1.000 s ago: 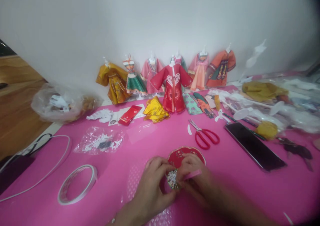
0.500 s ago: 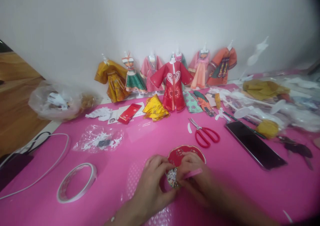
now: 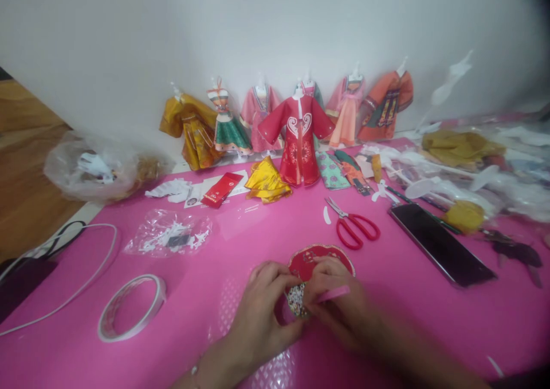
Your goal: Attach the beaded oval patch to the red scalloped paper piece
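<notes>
My left hand [image 3: 262,311] curls its thumb and fingers around a small round container of multicoloured beads [image 3: 296,300]. My right hand [image 3: 339,300] is closed on a slim pink stick [image 3: 334,293], whose lower end is hidden by the fingers. Both hands meet at the container, and the right fingertips cover its right side. Just beyond them lies a red patterned fabric piece [image 3: 306,262] with a pale scalloped edge, partly covered by the right hand. Under and beside my left wrist, a sheet dotted with clear gems [image 3: 275,372] rests on the pink tabletop.
Red-handled scissors [image 3: 356,228] and a black phone [image 3: 442,246] lie to the right. A tape roll [image 3: 132,309] and a bag of white pieces [image 3: 172,234] are on the left. Dressed miniature figures, including a red robe [image 3: 299,140], stand along the wall.
The view has shifted slightly, so the figures sit a little higher in the picture. Both hands stay at the bead container, with almost no change in their grip.
</notes>
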